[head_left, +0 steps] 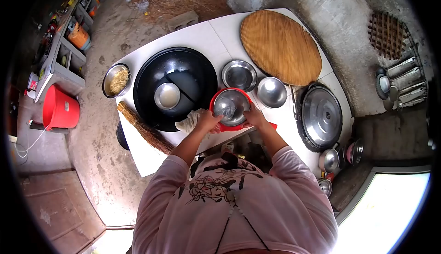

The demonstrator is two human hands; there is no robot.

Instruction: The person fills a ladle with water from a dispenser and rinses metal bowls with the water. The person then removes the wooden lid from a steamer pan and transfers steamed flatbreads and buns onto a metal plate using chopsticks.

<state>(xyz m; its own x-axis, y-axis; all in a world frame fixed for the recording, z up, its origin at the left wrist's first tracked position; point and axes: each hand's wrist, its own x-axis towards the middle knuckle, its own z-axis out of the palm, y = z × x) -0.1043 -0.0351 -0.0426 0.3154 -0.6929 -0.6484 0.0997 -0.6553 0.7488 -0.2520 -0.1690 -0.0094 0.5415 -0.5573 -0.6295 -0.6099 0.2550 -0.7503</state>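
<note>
A shiny metal bowl [235,103] sits over a red basin [213,101] at the near edge of the white tiled counter. My left hand [209,121] is closed on the bowl's left rim, and my right hand [254,116] grips the right rim. Something clear or whitish shows inside the bowl; I cannot make out what. A pale cloth [188,122] lies right beside my left hand. To the left is a large black wok [151,77] with dark liquid and a small metal bowl [167,96] in it. Two more metal bowls [239,75] [272,92] stand just beyond my hands.
A round wooden lid [280,47] lies at the back of the counter [195,40]. On the right, a metal lid [322,116] covers another pan. A straw brush [144,130] rests along the left front edge, near a bowl of straw-like strands [115,80]. A red bucket [61,108] stands far left.
</note>
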